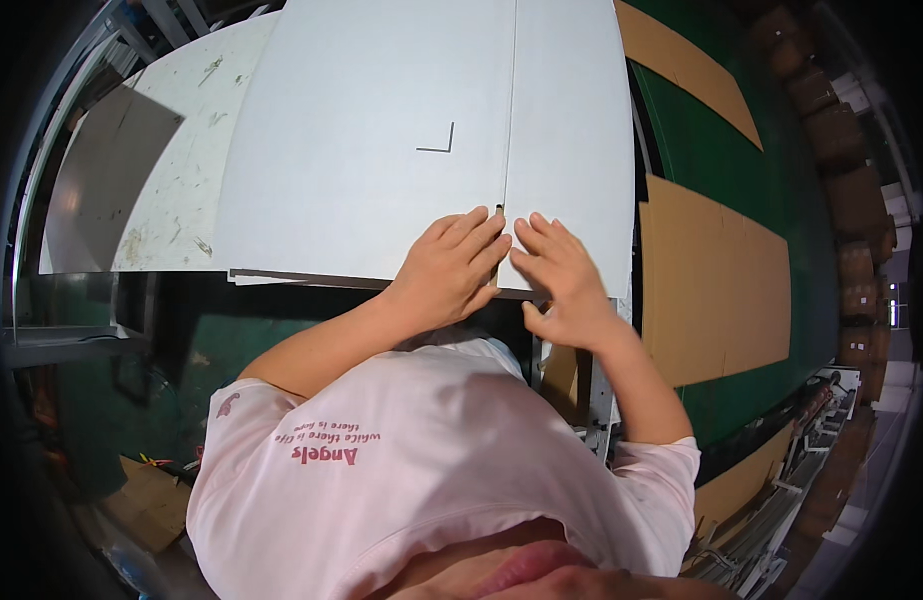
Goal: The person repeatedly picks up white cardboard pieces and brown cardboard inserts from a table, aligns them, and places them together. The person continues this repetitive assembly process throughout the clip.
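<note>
A large white cardboard sheet (352,200) lies in front of me, with a long straight seam (511,110) running away from me. A short dark slot end (500,208) shows on the seam near the sheet's front edge, and a thin brown gap runs from it toward me. My left hand (442,265) rests on the sheet just left of the gap, fingers stretched out. To the right of it, my right hand (564,280) lies with fingers apart, its fingertips on the sheet and its thumb past the front edge. Neither hand holds anything that I can see.
A scuffed white tabletop (172,170) extends at the left, beside a metal frame (77,345). Brown cardboard sheets (717,285) lie on the green surface (702,130) at the right. Stacked brown cardboard (852,200) stands farther right, above metal machine parts (782,490).
</note>
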